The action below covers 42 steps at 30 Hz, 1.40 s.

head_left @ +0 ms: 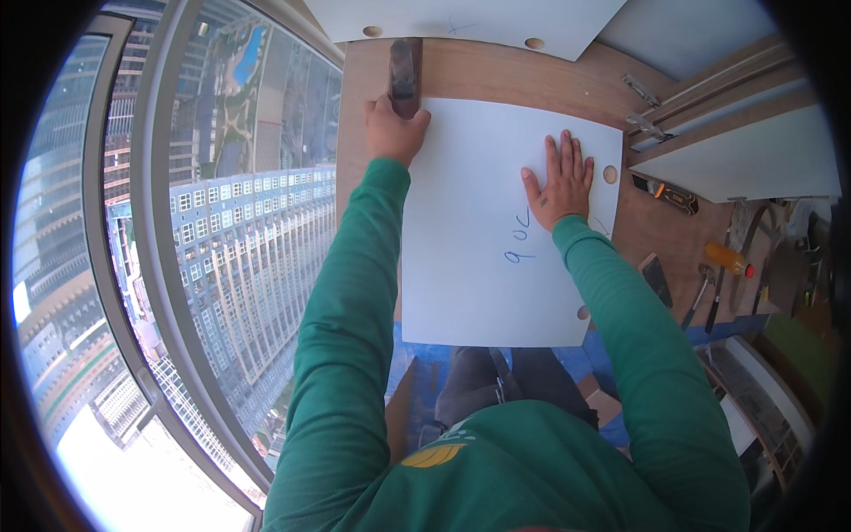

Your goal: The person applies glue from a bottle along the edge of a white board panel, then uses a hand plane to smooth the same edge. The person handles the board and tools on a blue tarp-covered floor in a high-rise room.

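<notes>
A white board (461, 284) with round holes near its right edge and blue handwriting on its face lies flat on the wooden work surface. At its far left corner, my left hand (394, 131) is closed round the near end of a dark, long block that looks like a hand plane (405, 71). The block lies along the board's left edge, pointing away from me; its underside is hidden. Palm down on the right part of the board rests my right hand (560, 182), fingers stretched out, holding nothing.
Another white board (479, 19) lies beyond. Hinges (651, 130) jut from panels at the right. An orange-black tool (667, 192), a dark flat phone-like object (656, 279), a hammer (698, 297) and an orange bottle (729, 259) lie nearby. A window (239, 230) stands close at left.
</notes>
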Motion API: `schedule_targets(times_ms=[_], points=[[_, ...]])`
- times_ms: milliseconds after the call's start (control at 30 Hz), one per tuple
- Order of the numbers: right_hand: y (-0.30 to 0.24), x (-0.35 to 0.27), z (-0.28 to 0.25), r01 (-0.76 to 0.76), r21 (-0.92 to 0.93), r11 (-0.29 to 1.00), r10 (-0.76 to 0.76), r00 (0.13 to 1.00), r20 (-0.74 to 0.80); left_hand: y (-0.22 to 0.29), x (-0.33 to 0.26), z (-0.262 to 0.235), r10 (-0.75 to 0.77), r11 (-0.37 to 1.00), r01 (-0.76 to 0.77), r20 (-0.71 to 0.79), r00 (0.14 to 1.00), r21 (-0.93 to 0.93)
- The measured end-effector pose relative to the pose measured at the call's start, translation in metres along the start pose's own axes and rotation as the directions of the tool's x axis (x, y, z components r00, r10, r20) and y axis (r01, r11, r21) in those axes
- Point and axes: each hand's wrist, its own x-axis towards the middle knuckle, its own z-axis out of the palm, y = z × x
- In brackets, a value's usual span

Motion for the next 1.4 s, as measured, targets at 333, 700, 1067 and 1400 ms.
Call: schedule_targets(times_ms=[333, 700, 1067, 1400], points=[[0.000, 0.000, -0.006, 0.010, 0.032, 0.999, -0.010, 1.000, 0.013, 0.011, -0.006, -0.004, -0.008, 0.997, 0.006, 0.036, 0.999, 0.071], [0.002, -0.001, -0.005, 0.013, 0.030, 0.999, -0.013, 1.000, 0.019, 0.006, 0.007, 0.009, 0.014, 0.997, -0.012, -0.028, 1.000, 0.080], [0.002, -0.002, -0.003, 0.031, 0.050, 0.998, -0.029, 0.999, -0.030, 0.000, 0.007, 0.009, 0.028, 0.998, -0.026, -0.040, 0.999, 0.052], [0.010, 0.000, 0.014, 0.015, 0.033, 0.999, -0.014, 0.999, -0.051, 0.020, 0.013, -0.005, -0.050, 0.925, -0.014, 0.159, 0.986, 0.380]])
